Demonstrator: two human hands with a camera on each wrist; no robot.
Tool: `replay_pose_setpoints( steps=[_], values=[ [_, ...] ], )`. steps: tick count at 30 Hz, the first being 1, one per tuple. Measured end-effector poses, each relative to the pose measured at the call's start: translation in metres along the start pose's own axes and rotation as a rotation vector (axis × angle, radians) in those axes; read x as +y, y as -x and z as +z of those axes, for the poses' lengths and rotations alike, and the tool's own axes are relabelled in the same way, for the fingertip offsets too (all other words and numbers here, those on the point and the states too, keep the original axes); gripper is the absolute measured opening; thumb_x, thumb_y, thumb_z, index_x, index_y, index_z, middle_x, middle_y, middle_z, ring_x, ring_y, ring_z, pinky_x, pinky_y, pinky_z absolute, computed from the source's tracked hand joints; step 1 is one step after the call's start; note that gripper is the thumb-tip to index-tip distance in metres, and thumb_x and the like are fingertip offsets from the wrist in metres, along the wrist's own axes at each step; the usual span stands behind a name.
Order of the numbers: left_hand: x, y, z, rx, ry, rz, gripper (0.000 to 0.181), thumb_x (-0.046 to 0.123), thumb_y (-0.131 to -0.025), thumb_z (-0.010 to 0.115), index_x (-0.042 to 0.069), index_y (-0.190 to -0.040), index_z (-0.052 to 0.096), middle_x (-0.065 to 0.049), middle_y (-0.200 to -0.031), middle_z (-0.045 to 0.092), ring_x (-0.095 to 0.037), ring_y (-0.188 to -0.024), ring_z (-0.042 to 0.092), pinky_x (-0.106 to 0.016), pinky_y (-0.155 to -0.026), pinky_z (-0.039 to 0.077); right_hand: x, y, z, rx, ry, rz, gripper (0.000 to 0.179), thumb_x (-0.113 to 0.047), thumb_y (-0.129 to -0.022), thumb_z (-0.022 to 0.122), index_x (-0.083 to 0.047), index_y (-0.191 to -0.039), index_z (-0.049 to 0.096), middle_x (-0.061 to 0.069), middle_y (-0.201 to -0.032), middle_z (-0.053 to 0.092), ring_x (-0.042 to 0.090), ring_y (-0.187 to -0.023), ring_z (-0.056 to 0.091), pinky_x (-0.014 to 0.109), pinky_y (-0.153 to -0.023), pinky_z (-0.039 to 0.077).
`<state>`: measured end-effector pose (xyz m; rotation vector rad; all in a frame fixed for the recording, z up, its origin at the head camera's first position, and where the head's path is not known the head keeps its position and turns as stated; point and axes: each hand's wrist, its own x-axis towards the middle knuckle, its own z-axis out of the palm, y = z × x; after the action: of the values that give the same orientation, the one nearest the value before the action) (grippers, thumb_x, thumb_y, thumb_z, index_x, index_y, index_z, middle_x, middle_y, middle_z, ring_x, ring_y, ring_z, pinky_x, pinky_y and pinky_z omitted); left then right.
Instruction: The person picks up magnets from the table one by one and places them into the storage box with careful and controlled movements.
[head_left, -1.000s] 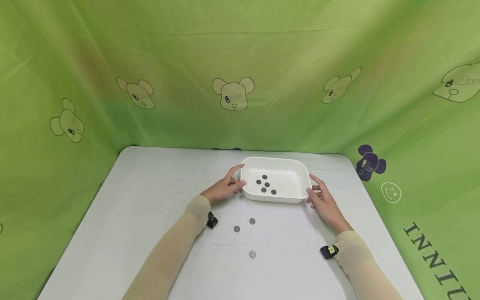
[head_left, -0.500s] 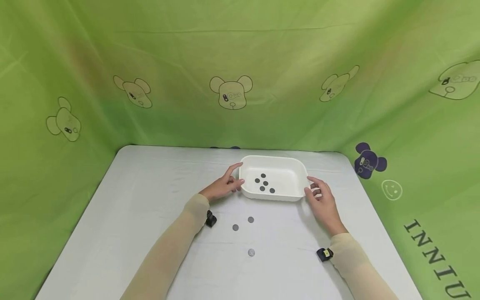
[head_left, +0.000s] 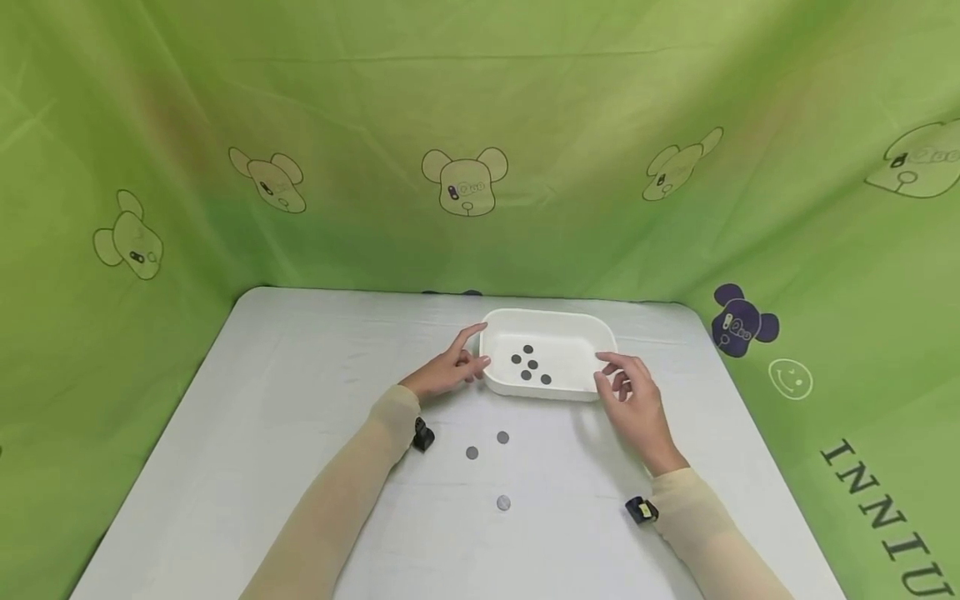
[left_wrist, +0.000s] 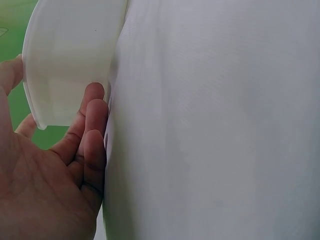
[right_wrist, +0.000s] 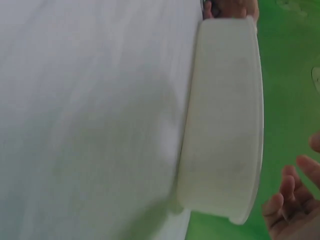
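Note:
A white rectangular tray (head_left: pixel 577 358) with rounded corners stands toward the back of the table. Several dark round coin-like discs (head_left: pixel 532 364) lie inside, in its left half. My left hand (head_left: pixel 447 372) holds the tray's left end, index finger and thumb at the rim; in the left wrist view, the other fingers (left_wrist: pixel 94 117) lie against the outer wall. My right hand (head_left: pixel 637 408) is raised near the right front corner, fingers loosely bent and holding nothing. The right wrist view shows that hand (right_wrist: pixel 295 205) apart from the tray wall (right_wrist: pixel 222 115).
Three coin-like discs lie on the white-covered table (head_left: pixel 300 375) in front of the tray: two grey ones (head_left: pixel 502 437) and a lighter, silvery disc (head_left: pixel 503 503) nearer the front. Green cloth (head_left: pixel 360 242) printed with bear heads hangs behind and at both sides.
My right hand has let go of the tray's right end and moved up and left over its front corner. The left hand stays at the left end; the tray and discs look unmoved.

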<state>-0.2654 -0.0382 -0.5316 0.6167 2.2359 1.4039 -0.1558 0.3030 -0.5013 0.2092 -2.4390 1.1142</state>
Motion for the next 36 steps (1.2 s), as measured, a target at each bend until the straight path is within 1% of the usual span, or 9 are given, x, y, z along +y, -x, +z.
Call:
replay_pose_setpoints(
  steps=[4, 8, 12, 15, 20, 25, 28, 32, 36],
  values=[
    [0.000, -0.001, 0.000, 0.000, -0.005, 0.005, 0.076, 0.055, -0.109, 0.057, 0.051, -0.168, 0.010, -0.007, -0.108, 0.070, -0.022, -0.101, 0.065, -0.038, -0.089, 0.051, -0.012, 0.004, 0.008, -0.078, -0.038, -0.099, 0.033, 0.003, -0.097, 0.075, -0.004, -0.129, 0.070, 0.002, -0.098, 0.063, 0.010, -0.078, 0.054, 0.019, -0.067, 0.045],
    [0.000, 0.000, 0.000, -0.005, -0.001, -0.001, 0.076, 0.056, -0.109, 0.057, 0.052, -0.168, 0.010, -0.006, -0.108, 0.070, -0.021, -0.102, 0.065, -0.038, -0.091, 0.052, -0.021, 0.010, 0.018, -0.181, -0.105, -0.194, 0.033, 0.008, -0.093, 0.077, -0.002, -0.125, 0.071, -0.001, -0.093, 0.065, 0.011, -0.075, 0.056, 0.022, -0.066, 0.047],
    [0.000, 0.000, 0.000, -0.006, 0.005, -0.005, 0.075, 0.057, -0.109, 0.057, 0.052, -0.168, 0.010, -0.006, -0.108, 0.070, -0.021, -0.102, 0.065, -0.040, -0.092, 0.051, -0.030, 0.015, 0.027, -0.300, -0.135, -0.226, 0.031, 0.003, -0.094, 0.080, -0.003, -0.123, 0.072, -0.005, -0.092, 0.066, 0.014, -0.074, 0.058, 0.027, -0.065, 0.050],
    [0.000, 0.000, 0.001, -0.004, 0.005, -0.010, 0.075, 0.057, -0.109, 0.056, 0.053, -0.168, 0.009, -0.005, -0.109, 0.070, -0.021, -0.102, 0.065, -0.040, -0.093, 0.051, -0.035, 0.019, 0.035, -0.371, -0.131, -0.228, 0.031, -0.002, -0.093, 0.082, -0.005, -0.122, 0.072, -0.007, -0.092, 0.066, 0.014, -0.074, 0.060, 0.029, -0.065, 0.052],
    [0.001, 0.000, 0.002, 0.001, 0.001, -0.024, 0.075, 0.060, -0.108, 0.055, 0.053, -0.168, 0.009, -0.004, -0.109, 0.070, -0.020, -0.102, 0.064, -0.041, -0.093, 0.049, -0.039, 0.025, 0.048, -0.476, -0.132, -0.225, 0.030, -0.005, -0.093, 0.083, -0.004, -0.121, 0.072, -0.007, -0.093, 0.068, 0.011, -0.078, 0.063, 0.029, -0.069, 0.056],
    [0.001, 0.000, 0.003, -0.004, 0.010, -0.027, 0.076, 0.057, -0.109, 0.055, 0.052, -0.168, 0.009, -0.006, -0.110, 0.070, -0.021, -0.103, 0.064, -0.042, -0.094, 0.049, -0.041, 0.030, 0.057, -0.585, -0.123, -0.164, 0.028, -0.011, -0.098, 0.080, -0.005, -0.123, 0.071, -0.005, -0.095, 0.067, 0.008, -0.082, 0.063, 0.029, -0.073, 0.057],
    [0.001, 0.000, 0.003, -0.012, 0.013, -0.025, 0.076, 0.057, -0.109, 0.055, 0.051, -0.168, 0.008, -0.007, -0.111, 0.071, -0.021, -0.104, 0.064, -0.041, -0.094, 0.049, -0.042, 0.032, 0.061, -0.643, -0.088, -0.112, 0.028, -0.016, -0.100, 0.078, -0.009, -0.125, 0.070, -0.007, -0.095, 0.066, 0.005, -0.081, 0.061, 0.028, -0.074, 0.056],
    [0.000, 0.000, 0.004, -0.018, 0.015, -0.014, 0.076, 0.056, -0.109, 0.055, 0.051, -0.168, 0.008, -0.007, -0.112, 0.071, -0.021, -0.103, 0.064, -0.041, -0.094, 0.049, -0.043, 0.033, 0.066, -0.686, -0.040, -0.080, 0.024, -0.019, -0.100, 0.078, -0.013, -0.123, 0.072, -0.011, -0.093, 0.065, 0.004, -0.079, 0.059, 0.026, -0.073, 0.054],
    [0.001, 0.001, 0.004, -0.012, 0.017, -0.011, 0.075, 0.056, -0.109, 0.056, 0.053, -0.168, 0.009, -0.006, -0.111, 0.070, -0.021, -0.103, 0.064, -0.041, -0.093, 0.049, -0.044, 0.032, 0.070, -0.695, 0.000, -0.074, 0.023, -0.021, -0.100, 0.079, -0.015, -0.120, 0.072, -0.012, -0.091, 0.064, 0.004, -0.078, 0.058, 0.026, -0.072, 0.052]
  ],
)
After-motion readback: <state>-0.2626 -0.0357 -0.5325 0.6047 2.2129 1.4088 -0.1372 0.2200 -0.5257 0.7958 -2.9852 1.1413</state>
